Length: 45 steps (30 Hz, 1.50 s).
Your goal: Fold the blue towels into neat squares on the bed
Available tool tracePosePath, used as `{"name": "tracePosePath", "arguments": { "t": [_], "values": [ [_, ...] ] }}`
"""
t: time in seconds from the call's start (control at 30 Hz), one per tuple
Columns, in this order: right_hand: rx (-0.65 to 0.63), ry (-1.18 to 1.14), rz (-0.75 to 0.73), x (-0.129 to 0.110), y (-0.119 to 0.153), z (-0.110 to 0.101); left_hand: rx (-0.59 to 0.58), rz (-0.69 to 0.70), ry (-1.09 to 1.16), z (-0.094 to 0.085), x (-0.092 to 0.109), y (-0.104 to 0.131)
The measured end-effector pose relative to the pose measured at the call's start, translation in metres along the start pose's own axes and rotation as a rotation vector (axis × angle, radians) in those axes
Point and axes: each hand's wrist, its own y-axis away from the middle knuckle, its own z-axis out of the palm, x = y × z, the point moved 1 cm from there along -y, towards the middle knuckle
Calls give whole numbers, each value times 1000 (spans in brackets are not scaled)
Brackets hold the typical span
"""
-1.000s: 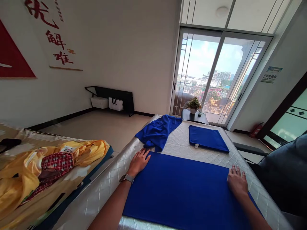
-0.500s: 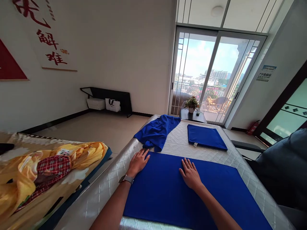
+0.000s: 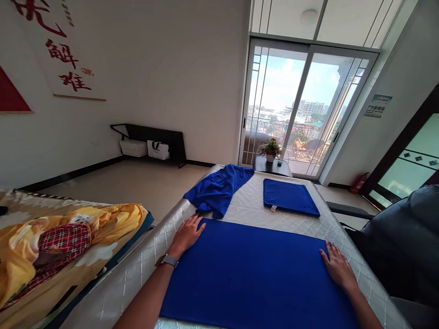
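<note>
A large blue cloth lies flat and smooth on the white quilted mattress. My left hand, with a watch at the wrist, rests open on the cloth's far left corner. At its far right corner my right hand lies flat, fingers stretched out. Beyond my left hand is a crumpled blue cloth. A flat, neat blue piece with a small white tag lies farther back on the right.
On the left stands another bed with a rumpled yellow cloth. A dark padded seat is at the right. Past the mattress are a small black table with a potted plant and sliding glass doors.
My right hand has slid right across the large cloth, from its middle to its far right corner. My left hand stays at the left corner. The view has shifted slightly.
</note>
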Motion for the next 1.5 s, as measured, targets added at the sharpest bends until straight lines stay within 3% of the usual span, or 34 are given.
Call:
{"name": "tracePosePath", "arguments": {
  "t": [0.43,0.67,0.77,0.87,0.93,1.1,1.17,1.23,1.3,1.37,1.5],
  "values": [
    [28,-40,10,-6,3,-5,96,60,6,-21,11,-2],
    [1,2,26,-8,7,-14,38,79,48,-16,13,3],
    [43,136,133,-20,10,-24,45,74,47,-15,13,4],
    [133,221,164,-63,17,-38,52,74,47,-14,13,4],
    [134,188,45,-112,26,-48,56,71,46,-14,13,4],
    [-26,-99,-365,-254,60,-64,62,67,50,-13,12,5],
    [-123,-172,-470,-293,71,-65,62,68,48,-13,12,5],
    [-197,-190,-507,-313,75,-64,60,69,41,-13,12,5],
    [-230,-181,-499,-314,73,-60,60,70,32,-13,12,5],
    [-220,-170,-472,-298,67,-56,62,72,25,-13,12,5],
    [-165,-110,-334,-223,46,-43,73,82,29,-12,12,3]
  ]
}}
